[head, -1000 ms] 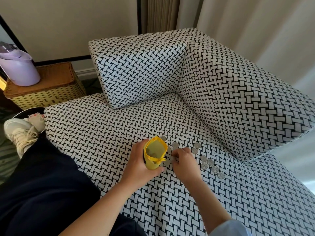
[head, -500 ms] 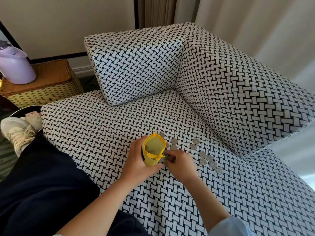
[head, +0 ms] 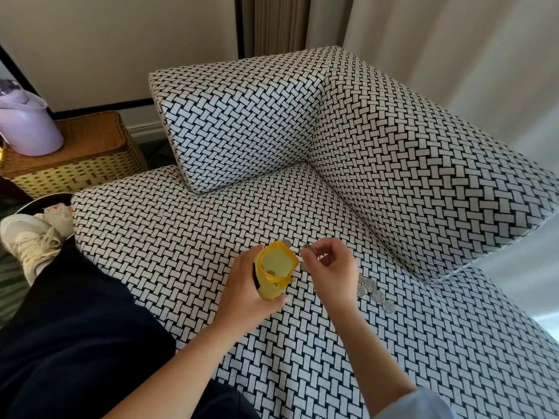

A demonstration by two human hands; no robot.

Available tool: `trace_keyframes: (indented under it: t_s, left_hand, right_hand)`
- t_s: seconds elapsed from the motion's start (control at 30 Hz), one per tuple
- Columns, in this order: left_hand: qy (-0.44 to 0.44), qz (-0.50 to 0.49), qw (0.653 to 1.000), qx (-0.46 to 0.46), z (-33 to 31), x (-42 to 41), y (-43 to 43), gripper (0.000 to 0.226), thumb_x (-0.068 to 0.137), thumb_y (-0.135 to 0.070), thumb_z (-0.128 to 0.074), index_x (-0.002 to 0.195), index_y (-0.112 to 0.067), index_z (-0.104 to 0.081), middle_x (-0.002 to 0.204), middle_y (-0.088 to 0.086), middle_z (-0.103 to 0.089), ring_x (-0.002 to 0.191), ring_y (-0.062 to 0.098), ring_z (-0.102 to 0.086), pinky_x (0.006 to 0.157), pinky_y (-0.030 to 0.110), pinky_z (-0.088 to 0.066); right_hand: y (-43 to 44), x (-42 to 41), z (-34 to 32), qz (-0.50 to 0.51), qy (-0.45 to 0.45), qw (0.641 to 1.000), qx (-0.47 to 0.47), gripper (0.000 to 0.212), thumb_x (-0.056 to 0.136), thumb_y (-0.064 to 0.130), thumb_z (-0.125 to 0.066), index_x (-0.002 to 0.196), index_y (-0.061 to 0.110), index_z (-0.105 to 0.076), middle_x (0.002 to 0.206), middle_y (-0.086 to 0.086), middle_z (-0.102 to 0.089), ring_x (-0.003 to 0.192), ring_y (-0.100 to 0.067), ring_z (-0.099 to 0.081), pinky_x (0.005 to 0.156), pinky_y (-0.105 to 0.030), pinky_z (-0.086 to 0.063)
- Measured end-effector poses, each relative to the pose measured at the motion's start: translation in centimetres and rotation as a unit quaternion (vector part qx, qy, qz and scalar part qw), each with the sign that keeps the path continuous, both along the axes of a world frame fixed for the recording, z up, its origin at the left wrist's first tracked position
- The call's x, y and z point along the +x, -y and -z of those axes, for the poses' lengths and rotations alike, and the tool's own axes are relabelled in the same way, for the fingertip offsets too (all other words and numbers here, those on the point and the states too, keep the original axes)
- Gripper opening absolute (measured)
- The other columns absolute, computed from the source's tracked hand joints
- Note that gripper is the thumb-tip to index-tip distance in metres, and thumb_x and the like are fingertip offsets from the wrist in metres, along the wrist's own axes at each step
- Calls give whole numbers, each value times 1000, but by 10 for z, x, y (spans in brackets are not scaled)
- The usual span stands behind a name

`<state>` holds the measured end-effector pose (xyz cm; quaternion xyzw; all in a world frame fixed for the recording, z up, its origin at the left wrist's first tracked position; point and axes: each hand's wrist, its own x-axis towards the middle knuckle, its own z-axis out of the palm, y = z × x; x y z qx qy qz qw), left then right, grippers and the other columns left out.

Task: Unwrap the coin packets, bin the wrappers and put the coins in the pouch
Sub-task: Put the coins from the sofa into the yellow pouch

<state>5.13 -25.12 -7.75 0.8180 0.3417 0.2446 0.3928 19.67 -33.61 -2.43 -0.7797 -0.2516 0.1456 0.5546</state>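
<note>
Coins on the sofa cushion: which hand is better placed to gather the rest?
The right hand, probably. The loose coins lie just beside it on the sofa, and it seems to pinch one coin. The left hand grips the yellow pouch, holding it open.

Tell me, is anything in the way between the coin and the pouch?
Nothing visible. The right hand pinches the coin just beside the pouch, whose mouth gapes open. The left hand grips the pouch's side, clear of the mouth.
</note>
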Motion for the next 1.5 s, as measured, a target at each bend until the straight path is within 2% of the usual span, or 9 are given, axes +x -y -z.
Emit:
trace_keyframes:
  t_s: [0.17,0.3,0.43,0.53,0.67,0.9,1.03,1.4,1.5]
  left_hand:
    - [11,3,1000,5,-4,11,-1,81,60,-39,-78,131,-30,-41,125,-15,-40,122,-9,-30,89,7,-31]
    - [31,-14,999,-8,-3,21,0,81,57,-47,-75,130,-30,-41,123,-30,-33,121,-5,-34,90,3,-30]
    - [47,-20,999,-9,2,22,2,85,56,-45,-79,130,-33,-38,124,-35,-30,120,-1,-37,93,11,-33]
    - [56,-16,998,-15,5,20,2,87,58,-44,-80,130,-44,-33,126,-33,-31,120,0,-41,91,7,-35]
    - [62,-15,998,-20,7,16,2,90,59,-43,-82,131,-49,-31,128,-33,-31,122,-1,-42,91,4,-35]
    - [65,-8,998,-9,9,16,2,88,61,-36,-85,133,-43,-34,128,-29,-34,120,2,-44,91,3,-35]
    - [63,-5,998,-19,11,15,1,88,61,-39,-84,135,-36,-37,129,-22,-37,122,3,-43,92,1,-33]
    - [77,-13,997,0,7,10,3,86,63,-44,-82,131,-51,-32,127,-35,-33,122,5,-45,92,13,-39]
    - [79,-18,997,8,6,9,3,86,62,-43,-82,131,-51,-32,127,-36,-33,122,5,-45,93,10,-37]
  right_hand:
    - [-7,1,-10,-121,-17,991,-47,14,75,18,-79,79,23,-66,74,8,-65,56,-2,-48,56,-29,-48]
    - [-8,11,-2,-36,-16,999,-5,6,86,18,-67,89,24,-67,83,4,-66,55,-2,-50,54,-31,-47]
    - [-8,26,16,-104,62,977,-177,33,94,13,-55,126,20,-58,124,4,-53,71,-7,-59,70,-31,-55]
    - [-8,29,29,-193,114,935,-274,50,90,12,-57,139,17,-49,135,1,-42,98,-18,-61,81,-34,-54]
    - [-12,31,34,-218,141,920,-292,45,84,9,-60,129,17,-57,127,2,-43,101,-20,-59,78,-35,-55]
    - [-21,39,28,-222,128,913,-316,24,86,12,-61,109,16,-66,112,-1,-55,85,-16,-60,70,-30,-55]
    - [-22,38,28,-221,133,908,-329,19,86,12,-61,103,17,-68,110,0,-57,86,-16,-61,68,-27,-53]
    - [-23,31,24,-192,118,893,-391,21,80,22,-72,94,25,-57,102,3,-62,84,-16,-57,55,-24,-38]
    - [-20,28,25,-187,132,896,-381,20,79,18,-70,91,24,-55,105,1,-56,83,-17,-57,56,-24,-39]
